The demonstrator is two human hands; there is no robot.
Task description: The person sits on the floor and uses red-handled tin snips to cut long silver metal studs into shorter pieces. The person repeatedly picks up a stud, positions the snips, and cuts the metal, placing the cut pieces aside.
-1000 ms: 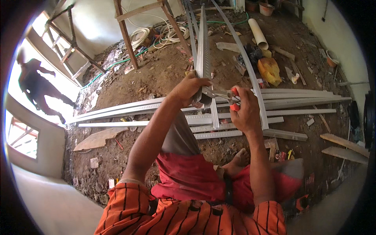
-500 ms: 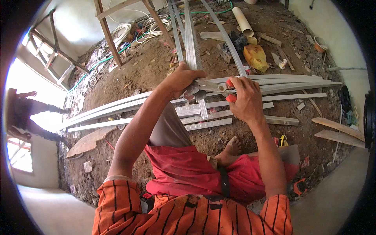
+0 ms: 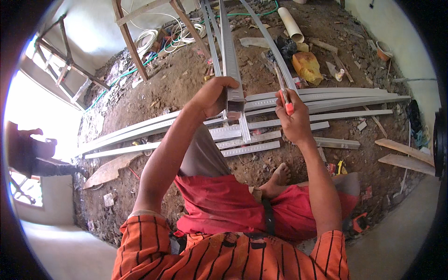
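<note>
My left hand [image 3: 214, 97] is wrapped round the near end of a long silver metal channel [image 3: 230, 53], which stretches away from me. Its open U-shaped end faces my lap. Off to the right, my right hand [image 3: 295, 119] grips tin snips [image 3: 289, 108] by their red handles. Their blades point away from me, apart from the channel, and look closed together. Below my left hand, another narrow perforated strip [image 3: 244, 129] lies across the stacked metal profiles [image 3: 322, 108]. My left fingers are partly hidden behind the channel.
More metal profiles [image 3: 273, 44] run toward the far wall. Beyond them lie a white pipe [image 3: 290, 25] and a yellow container [image 3: 307, 67]. Wooden planks [image 3: 406, 153] rest at the right. A wooden trestle [image 3: 128, 39] and coiled cable [image 3: 147, 39] are at far left; another person [image 3: 35, 154] is at the left edge.
The tin snips have come away from the channel's end and turned to point away from me. My left hand still holds the channel. The person at the left edge has shifted.
</note>
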